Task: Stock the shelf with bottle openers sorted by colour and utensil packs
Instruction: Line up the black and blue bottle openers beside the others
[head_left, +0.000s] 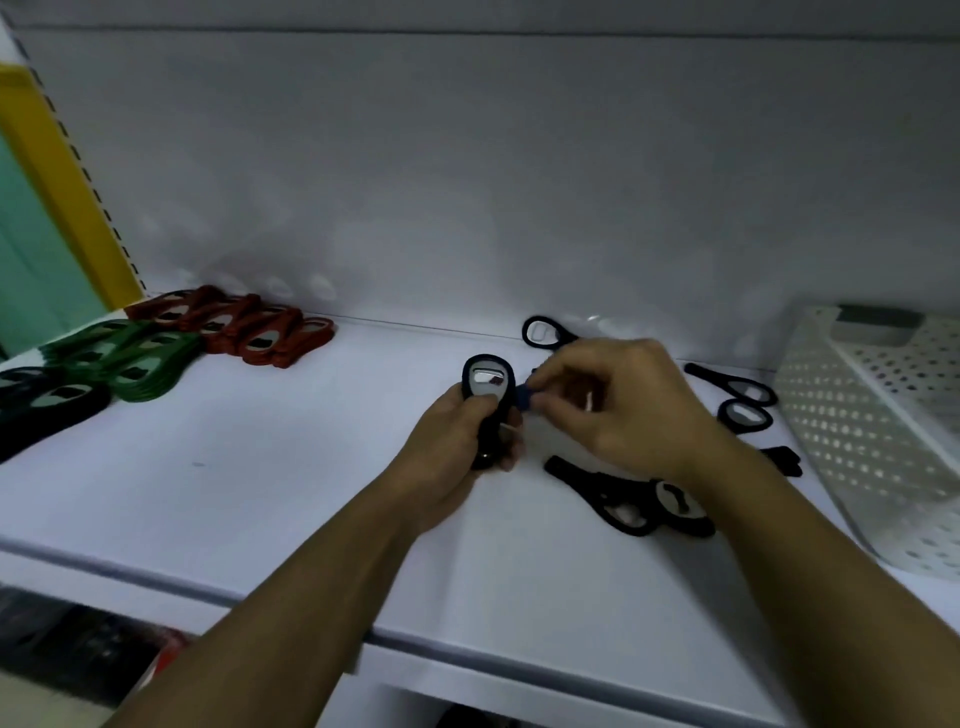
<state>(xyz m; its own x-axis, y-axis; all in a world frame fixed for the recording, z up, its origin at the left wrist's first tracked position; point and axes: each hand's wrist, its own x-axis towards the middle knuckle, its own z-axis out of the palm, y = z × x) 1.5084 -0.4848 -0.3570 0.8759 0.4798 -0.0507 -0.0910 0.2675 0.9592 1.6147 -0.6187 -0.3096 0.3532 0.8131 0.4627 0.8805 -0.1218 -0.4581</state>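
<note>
Left hand (457, 441): fingers wrapped round the handle of a dark opener (488, 379), thumb up near its head. It is held just above mid-shelf (311, 493), long axis running away from me, head toward the back wall. The head is an oval rubbery-looking rim around a shiny metal insert.

Right hand (618, 400): fingertips pinched narrow on a blue bit (523, 397) right beside the opener's head. Too blurred to say what it is or whether it is attached.

Sorted groups sit at the left end. The red row (249, 327) is at the back left corner, overlapped like shingles. The green row (135, 358) is just in front of it, and the dark row (47, 400) is against the left edge. All are the same flat loop shape, matte.

Key relation: the dark row lies well apart to the left of the held opener. My left hand is the nearer one and already has the handle. Judgement: once the blue bit is dealt with, the opener goes left, laid flat on that row.

Unsorted black ones lie on the right half. There is a tangle (649, 506) toward the front, under my right forearm, and a single (545, 331) by the back wall. More lie toward the right edge, all nearer my right hand.

A white perforated basket (872, 431) leans tilted at the right edge. No utensil packs in sight.
</note>
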